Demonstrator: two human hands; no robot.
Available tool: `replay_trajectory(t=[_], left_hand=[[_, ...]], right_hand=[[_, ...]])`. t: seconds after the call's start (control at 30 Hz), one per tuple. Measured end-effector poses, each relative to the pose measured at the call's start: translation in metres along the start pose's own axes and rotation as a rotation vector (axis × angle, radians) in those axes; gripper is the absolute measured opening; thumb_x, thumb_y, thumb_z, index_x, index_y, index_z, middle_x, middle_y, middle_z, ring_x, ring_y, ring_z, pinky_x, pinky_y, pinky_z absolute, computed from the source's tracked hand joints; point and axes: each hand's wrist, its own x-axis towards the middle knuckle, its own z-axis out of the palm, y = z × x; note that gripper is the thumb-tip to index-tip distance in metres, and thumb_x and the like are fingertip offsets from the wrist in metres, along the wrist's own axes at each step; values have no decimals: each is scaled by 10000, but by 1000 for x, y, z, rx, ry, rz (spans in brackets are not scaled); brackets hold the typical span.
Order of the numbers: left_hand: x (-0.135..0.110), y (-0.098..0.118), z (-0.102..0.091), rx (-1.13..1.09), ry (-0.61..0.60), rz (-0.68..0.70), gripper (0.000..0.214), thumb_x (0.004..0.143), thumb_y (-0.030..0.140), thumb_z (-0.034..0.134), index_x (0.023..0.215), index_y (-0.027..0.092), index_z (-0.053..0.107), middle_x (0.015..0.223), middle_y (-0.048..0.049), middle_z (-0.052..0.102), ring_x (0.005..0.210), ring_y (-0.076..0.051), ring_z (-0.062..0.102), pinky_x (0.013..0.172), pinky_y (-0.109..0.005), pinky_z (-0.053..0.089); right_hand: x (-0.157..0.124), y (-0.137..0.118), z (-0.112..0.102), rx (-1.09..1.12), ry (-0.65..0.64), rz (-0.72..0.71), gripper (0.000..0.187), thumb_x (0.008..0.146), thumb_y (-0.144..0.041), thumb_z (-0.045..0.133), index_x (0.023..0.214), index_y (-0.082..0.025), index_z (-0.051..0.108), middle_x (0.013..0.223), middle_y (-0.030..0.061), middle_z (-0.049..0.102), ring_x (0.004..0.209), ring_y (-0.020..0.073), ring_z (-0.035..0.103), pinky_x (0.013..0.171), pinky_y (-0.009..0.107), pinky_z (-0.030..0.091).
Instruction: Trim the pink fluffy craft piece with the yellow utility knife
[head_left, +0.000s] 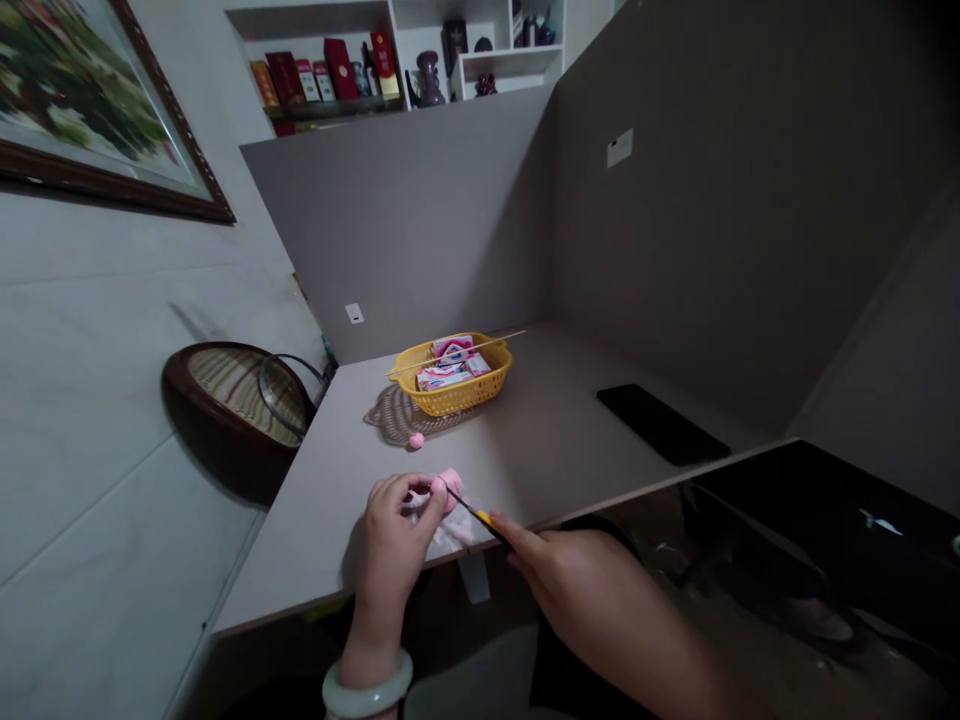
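Note:
Near the table's front edge, my left hand point(401, 520) pinches a soft-looking pink lump point(450, 484) between thumb and fingers. My right hand point(559, 565) comes from the right, closed round a slim dark-bladed tool point(486, 519) with a black-and-yellow handle. The tool's tip meets the pink lump by my left thumb; whether it goes in or only touches, I cannot tell. Beneath the lump lies a crumpled clear plastic bag point(456, 535), partly covered by my left hand. A small pink ball point(416, 440) rests on the table beyond my hands.
A yellow plastic basket point(450, 403) holding several small printed packets stands farther back, with a thin stick point(517, 333) across its rim. At the right lies a flat black object point(660, 425). Grey panels point(420, 230) rise behind the table point(300, 560) and along its right.

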Motion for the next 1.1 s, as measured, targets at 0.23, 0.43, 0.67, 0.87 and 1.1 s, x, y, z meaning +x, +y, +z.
replay_trajectory(t=[0.23, 0.43, 0.67, 0.87, 1.1], left_hand=[[0, 0, 1, 12, 15, 29, 155, 856, 369, 613, 823, 227, 666, 862, -32, 673, 861, -218, 600, 774, -343, 470], [-3, -1, 2, 32, 15, 57, 181, 880, 390, 585, 847, 226, 655, 873, -38, 668, 870, -220, 601, 781, -346, 472], [-3, 1, 3, 34, 20, -69, 152, 862, 353, 598, 822, 224, 667, 841, -30, 685, 825, -210, 623, 757, -340, 482], [-6, 10, 6, 12, 56, 13, 101, 875, 291, 589, 827, 227, 650, 868, -35, 677, 875, -212, 613, 767, -333, 485], [-9, 10, 10, 10, 73, 67, 58, 881, 259, 594, 838, 231, 622, 865, -20, 656, 875, -202, 588, 764, -328, 466]], right_hand=[[18, -9, 5, -26, -28, 12, 600, 900, -76, 444, 1485, -201, 398, 782, 41, 762, 596, 190, 694, 457, 294, 223], [21, -13, 19, -43, 28, 16, 592, 908, -77, 418, 1489, -192, 392, 749, 34, 752, 570, 191, 685, 454, 295, 234], [7, -4, 19, -56, 63, -40, 631, 842, -37, 443, 1445, -222, 464, 730, 20, 751, 562, 178, 686, 470, 257, 336], [11, 0, 15, -41, 40, 1, 583, 881, -74, 437, 1443, -227, 472, 737, 34, 759, 585, 207, 705, 496, 255, 435], [10, 3, 26, -7, 56, 14, 554, 899, -97, 400, 1431, -220, 494, 737, 45, 754, 606, 214, 714, 530, 259, 502]])
